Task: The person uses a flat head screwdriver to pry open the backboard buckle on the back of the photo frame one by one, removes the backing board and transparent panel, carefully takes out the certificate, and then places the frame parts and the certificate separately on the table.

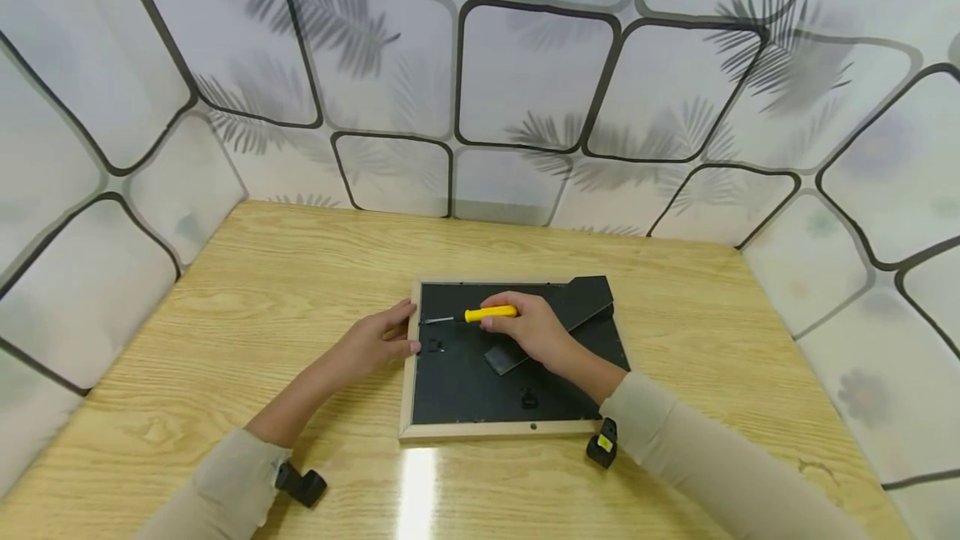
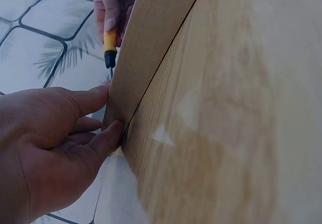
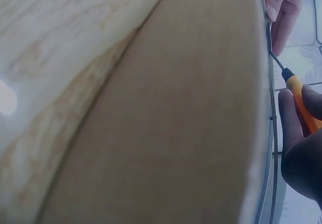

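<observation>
Screwdriver [image 1: 480, 315], yellow-handled, lying across the black back of the picture frame [image 1: 450, 432] on the counter [image 1: 262, 298], tip pointing toward the left edge. Right hand [image 1: 528, 327] wrapping a narrow grip around the handle. Left hand [image 1: 378, 340] pressing relaxed, nearly straight fingers against the frame's left edge.
</observation>
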`<action>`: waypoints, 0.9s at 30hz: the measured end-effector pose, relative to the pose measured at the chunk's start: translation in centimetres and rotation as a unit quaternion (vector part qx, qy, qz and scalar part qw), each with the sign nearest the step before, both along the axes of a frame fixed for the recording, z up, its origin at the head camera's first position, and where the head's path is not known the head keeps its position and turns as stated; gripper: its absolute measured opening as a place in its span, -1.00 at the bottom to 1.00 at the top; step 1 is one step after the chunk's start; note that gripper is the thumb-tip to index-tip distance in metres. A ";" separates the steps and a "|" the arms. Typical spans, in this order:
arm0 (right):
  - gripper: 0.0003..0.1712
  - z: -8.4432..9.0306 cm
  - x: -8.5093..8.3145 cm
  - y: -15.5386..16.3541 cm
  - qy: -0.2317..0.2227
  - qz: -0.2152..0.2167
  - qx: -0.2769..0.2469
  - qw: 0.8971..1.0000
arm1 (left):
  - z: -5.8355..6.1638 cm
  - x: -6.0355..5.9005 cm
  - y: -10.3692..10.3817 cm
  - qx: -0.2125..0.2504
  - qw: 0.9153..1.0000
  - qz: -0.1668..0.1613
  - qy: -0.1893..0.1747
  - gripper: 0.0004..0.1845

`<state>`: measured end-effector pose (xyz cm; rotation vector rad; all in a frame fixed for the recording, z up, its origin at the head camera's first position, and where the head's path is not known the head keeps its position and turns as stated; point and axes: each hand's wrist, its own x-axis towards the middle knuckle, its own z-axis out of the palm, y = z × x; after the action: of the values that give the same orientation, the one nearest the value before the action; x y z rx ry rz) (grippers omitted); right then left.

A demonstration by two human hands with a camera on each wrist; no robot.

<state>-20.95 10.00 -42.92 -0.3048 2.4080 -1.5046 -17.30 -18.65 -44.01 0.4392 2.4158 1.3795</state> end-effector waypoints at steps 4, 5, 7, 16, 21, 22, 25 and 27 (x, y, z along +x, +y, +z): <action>-0.66 -0.1 0.1 0.0 -0.006 -0.002 -0.005 1.000 | -0.1 0.0 0.0 -0.004 1.000 0.000 0.004 -0.19; -0.66 -0.2 0.1 0.0 -0.006 -0.003 -0.005 1.000 | -0.1 0.0 0.0 -0.004 1.000 0.000 0.004 -0.19; -0.67 -0.2 0.1 0.0 -0.005 -0.005 -0.003 1.000 | 0.0 0.0 0.0 -0.006 1.000 -0.002 0.006 -0.19; -0.67 -0.5 0.0 -0.1 0.003 -0.004 0.014 1.000 | 0.1 0.1 -0.1 -0.011 1.000 0.000 0.008 -0.20; -0.68 -0.7 0.0 -0.2 0.003 -0.005 0.019 1.000 | 0.0 0.1 -0.1 -0.005 1.000 -0.002 0.005 -0.19; -0.68 -0.7 0.0 -0.1 0.004 -0.004 0.018 1.000 | 0.0 0.1 0.0 -0.003 1.000 -0.002 0.003 -0.19; -0.67 -0.7 0.0 -0.1 0.000 -0.006 0.015 1.000 | 0.0 0.0 0.0 -0.007 1.000 -0.001 0.002 -0.18; -0.67 -0.8 -0.1 0.0 -0.008 -0.009 0.005 1.000 | 0.0 0.0 0.1 -0.009 1.000 -0.001 0.002 -0.18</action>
<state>-21.00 9.96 -43.70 -0.2689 2.4122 -1.4973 -17.33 -18.60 -43.97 0.4407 2.4281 1.3548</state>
